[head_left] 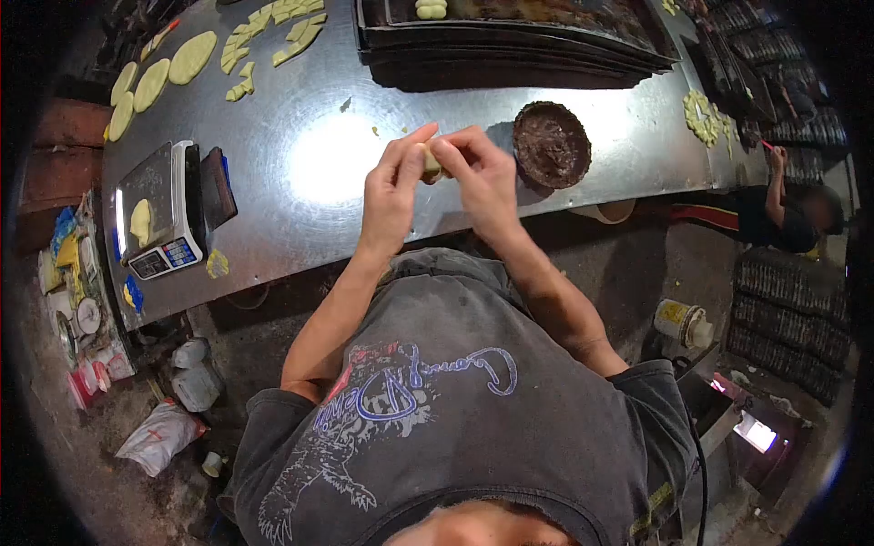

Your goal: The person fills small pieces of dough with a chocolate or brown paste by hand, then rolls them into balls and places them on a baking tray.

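My left hand (393,189) and my right hand (482,177) meet over the front of the metal table, fingers closed around one small piece of pale dough (431,164). Fingers cover most of it; a darker patch shows at its lower edge, too small to make out. Just to the right of my right hand stands a round bowl (585,164) of dark brown paste (550,141). Beyond the hands, a stack of dark baking trays (519,64) bears a few shaped pale dough pieces (431,9) on top.
At left, a digital scale (162,255) holds a dough lump (140,221). Flattened dough ovals (193,57) and cut dough pieces (300,41) lie at the far left. More dough scraps (703,118) are at the right end. Another person (787,214) is at far right.
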Motion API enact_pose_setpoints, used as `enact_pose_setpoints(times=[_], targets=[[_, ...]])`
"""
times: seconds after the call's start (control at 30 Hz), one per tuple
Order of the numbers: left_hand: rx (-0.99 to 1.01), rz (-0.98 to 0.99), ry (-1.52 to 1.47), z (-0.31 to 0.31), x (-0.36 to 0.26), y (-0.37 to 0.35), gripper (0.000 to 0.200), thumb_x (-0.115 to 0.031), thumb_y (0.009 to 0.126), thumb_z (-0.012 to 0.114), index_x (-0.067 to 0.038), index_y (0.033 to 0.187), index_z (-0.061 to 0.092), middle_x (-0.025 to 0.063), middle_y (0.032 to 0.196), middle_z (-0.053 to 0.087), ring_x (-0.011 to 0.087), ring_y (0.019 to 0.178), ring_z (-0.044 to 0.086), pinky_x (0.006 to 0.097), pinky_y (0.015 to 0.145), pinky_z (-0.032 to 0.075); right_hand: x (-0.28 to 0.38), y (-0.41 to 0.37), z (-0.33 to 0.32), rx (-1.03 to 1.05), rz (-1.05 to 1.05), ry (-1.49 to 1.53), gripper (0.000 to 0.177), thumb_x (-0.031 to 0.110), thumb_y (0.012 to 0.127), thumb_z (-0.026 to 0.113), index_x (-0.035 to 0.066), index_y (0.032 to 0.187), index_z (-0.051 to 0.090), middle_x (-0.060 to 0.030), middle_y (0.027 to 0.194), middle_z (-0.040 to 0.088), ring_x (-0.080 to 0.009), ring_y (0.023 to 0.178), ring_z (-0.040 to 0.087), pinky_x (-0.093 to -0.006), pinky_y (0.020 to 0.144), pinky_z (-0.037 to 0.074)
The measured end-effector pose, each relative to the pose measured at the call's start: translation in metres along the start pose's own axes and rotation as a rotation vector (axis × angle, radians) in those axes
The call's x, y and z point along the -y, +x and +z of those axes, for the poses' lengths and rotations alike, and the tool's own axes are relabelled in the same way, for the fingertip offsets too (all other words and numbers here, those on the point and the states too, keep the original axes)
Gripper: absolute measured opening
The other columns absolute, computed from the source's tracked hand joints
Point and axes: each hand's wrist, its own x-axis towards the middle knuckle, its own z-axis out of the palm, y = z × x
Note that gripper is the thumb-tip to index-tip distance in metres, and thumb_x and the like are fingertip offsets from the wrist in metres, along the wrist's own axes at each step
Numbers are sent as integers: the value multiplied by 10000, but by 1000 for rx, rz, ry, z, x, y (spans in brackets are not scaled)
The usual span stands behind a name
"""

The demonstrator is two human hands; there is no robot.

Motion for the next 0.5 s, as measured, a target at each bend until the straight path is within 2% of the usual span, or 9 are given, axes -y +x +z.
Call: enact_pose_setpoints(times=[0.03, 0.07, 0.17, 0.2, 0.3, 0.33, 0.43, 0.5], targets=[[-31, -49, -74, 3, 1, 2, 362, -296, 1090, 489, -14, 1229, 668, 55, 965, 626, 90, 794, 559, 249, 729, 497, 5, -6, 1, -19, -114, -125, 137, 104, 900, 754, 31, 1013, 727, -75, 954, 663, -125, 825, 597, -269, 666, 490], [-41, -78, -45, 8, 0, 3, 402, -337, 1096, 450, -11, 1171, 671, 50, 919, 623, 84, 752, 550, 246, 688, 481, 12, -9, 0, 14, -314, -274, 152, 107, 893, 749, 37, 1028, 744, -82, 935, 628, -165, 816, 582, -290, 663, 497], [-78, -169, 41, 21, -3, 1, 588, -462, 1112, 332, -2, 998, 679, 35, 783, 617, 68, 625, 523, 240, 567, 433, 13, -9, -13, 3, -516, -541, 182, 121, 881, 758, 57, 1051, 753, -69, 936, 554, -202, 870, 539, -301, 672, 496], [-80, -137, 94, 29, -1, 1, 723, -547, 1098, 233, -3, 944, 685, 35, 735, 602, 74, 567, 500, 241, 521, 406, 19, -2, -22, 4, -550, -738, 199, 157, 891, 768, 26, 1035, 726, -45, 944, 484, -195, 934, 484, -309, 716, 506], [-69, -125, 92, 42, 1, -3, 776, -579, 1087, 190, -3, 916, 681, 41, 706, 607, 76, 565, 503, 233, 508, 386, 7, 17, -37, 141, -168, -370, 191, 186, 898, 773, 42, 1001, 701, -21, 953, 476, -146, 928, 466, -306, 797, 469], [-33, -84, 140, 42, 10, -4, 828, -626, 1067, 145, -19, 907, 686, 40, 719, 636, 79, 539, 497, 227, 501, 372, 12, 19, -38, 153, 15, -279, 191, 214, 930, 747, 40, 979, 685, -59, 1017, 533, -137, 986, 490, -305, 796, 471], [-26, -289, 165, 30, 39, -10, 847, -691, 1035, 125, -41, 971, 665, 15, 687, 608, 72, 555, 510, 226, 494, 339, -12, 24, -51, 333, 468, 7, 218, 237, 951, 726, 33, 1010, 679, -107, 1120, 584, -122, 1075, 508, -308, 800, 478], [-69, -403, 48, 28, 50, -14, 848, -704, 1027, 125, -45, 954, 655, 39, 752, 661, 83, 538, 532, 221, 478, 352, -20, 15, -49, 323, 147, -350, 233, 191, 922, 731, 42, 1093, 679, -131, 1192, 616, -186, 1117, 556, -351, 838, 496]])
